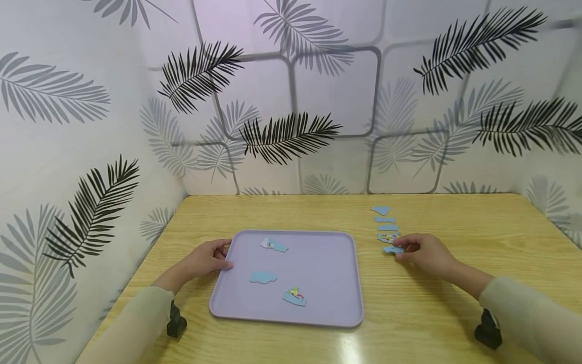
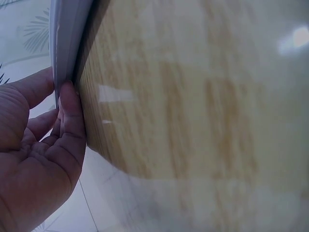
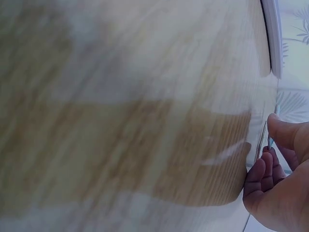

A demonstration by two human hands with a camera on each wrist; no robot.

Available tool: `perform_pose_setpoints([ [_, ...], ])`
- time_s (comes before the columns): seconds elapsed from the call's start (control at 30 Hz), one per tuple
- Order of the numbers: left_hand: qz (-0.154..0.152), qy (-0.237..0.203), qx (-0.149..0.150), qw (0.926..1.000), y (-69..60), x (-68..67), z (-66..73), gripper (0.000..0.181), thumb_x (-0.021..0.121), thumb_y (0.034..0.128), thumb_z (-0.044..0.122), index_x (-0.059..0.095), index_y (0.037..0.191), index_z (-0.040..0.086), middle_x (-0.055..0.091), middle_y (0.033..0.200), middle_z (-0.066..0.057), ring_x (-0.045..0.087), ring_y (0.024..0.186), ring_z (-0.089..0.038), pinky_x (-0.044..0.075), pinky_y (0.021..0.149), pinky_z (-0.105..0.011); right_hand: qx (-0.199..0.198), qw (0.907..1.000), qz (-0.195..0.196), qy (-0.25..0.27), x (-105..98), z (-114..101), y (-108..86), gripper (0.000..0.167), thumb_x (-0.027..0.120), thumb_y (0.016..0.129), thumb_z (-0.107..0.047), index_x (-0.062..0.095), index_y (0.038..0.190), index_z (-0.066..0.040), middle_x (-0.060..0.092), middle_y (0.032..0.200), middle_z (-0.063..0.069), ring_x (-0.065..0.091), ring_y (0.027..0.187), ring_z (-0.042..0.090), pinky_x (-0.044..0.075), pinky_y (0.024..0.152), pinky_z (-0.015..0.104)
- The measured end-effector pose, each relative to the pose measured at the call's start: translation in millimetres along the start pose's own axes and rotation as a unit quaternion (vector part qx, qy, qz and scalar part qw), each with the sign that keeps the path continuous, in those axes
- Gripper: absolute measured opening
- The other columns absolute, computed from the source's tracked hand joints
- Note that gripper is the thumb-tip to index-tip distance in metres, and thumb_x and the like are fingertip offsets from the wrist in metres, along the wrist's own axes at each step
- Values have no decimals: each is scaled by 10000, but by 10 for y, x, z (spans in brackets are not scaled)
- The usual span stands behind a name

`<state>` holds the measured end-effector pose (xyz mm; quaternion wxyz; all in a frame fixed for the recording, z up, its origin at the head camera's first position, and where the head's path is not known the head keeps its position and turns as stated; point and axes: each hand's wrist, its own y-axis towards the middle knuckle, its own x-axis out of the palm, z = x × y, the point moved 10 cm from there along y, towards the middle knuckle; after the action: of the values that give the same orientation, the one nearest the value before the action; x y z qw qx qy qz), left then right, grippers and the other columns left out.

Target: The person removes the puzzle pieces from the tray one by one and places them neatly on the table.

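A lavender tray [image 1: 323, 273] lies on the table, and my left hand [image 1: 209, 259] grips its left edge between thumb and fingers. In the left wrist view, the thumb and fingers pinch the tray's rim [image 2: 70, 43]. To the right of the tray, my right hand [image 1: 429, 255] pinches a light blue puzzle piece [image 1: 389, 249] close to the tabletop. Only a thin edge of that piece shows in the right wrist view. Three puzzle pieces rest apart on the tray: a white-and-blue one [image 1: 274, 245], a plain blue one [image 1: 262, 277] and a patterned one [image 1: 294, 297].
Beyond my right hand, several pieces form a column: a pointed one [image 1: 382, 210], a narrow strip [image 1: 385, 220], another blue strip [image 1: 388, 228] and a colourful one [image 1: 385, 236] partly behind the fingers. The wooden table [image 1: 454, 217] ends at a leaf-patterned wall covering [image 1: 336, 167].
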<state>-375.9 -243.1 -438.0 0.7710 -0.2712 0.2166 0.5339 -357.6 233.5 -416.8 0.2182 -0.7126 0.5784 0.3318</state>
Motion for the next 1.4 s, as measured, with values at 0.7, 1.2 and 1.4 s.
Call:
perform_pose_setpoints([
  [0.7,13,74,8,10000,-10,9,3,657,718,869,47,393,1426,-77,526,1000,-116,495,831,-200,458,637,-267,-5,9993,111,-356,-1,56,80,263,768,835,-129,715,1050,13,672,917,71,583,804,183,473,697,352],
  [1.2,35,42,-4,10000,14,0,-41,668,725,862,45,392,1429,-73,524,1008,-111,496,833,-199,462,641,-272,86,9994,-72,-328,2,30,75,242,751,850,-132,712,1048,2,658,942,82,574,848,212,466,719,367],
  [1.4,13,-5,38,10000,13,1,-28,672,725,862,45,387,1430,-78,524,1011,-116,498,829,-199,466,637,-272,104,9996,-96,-255,5,19,72,234,751,844,-117,715,1044,-1,649,929,67,561,836,198,459,714,357],
])
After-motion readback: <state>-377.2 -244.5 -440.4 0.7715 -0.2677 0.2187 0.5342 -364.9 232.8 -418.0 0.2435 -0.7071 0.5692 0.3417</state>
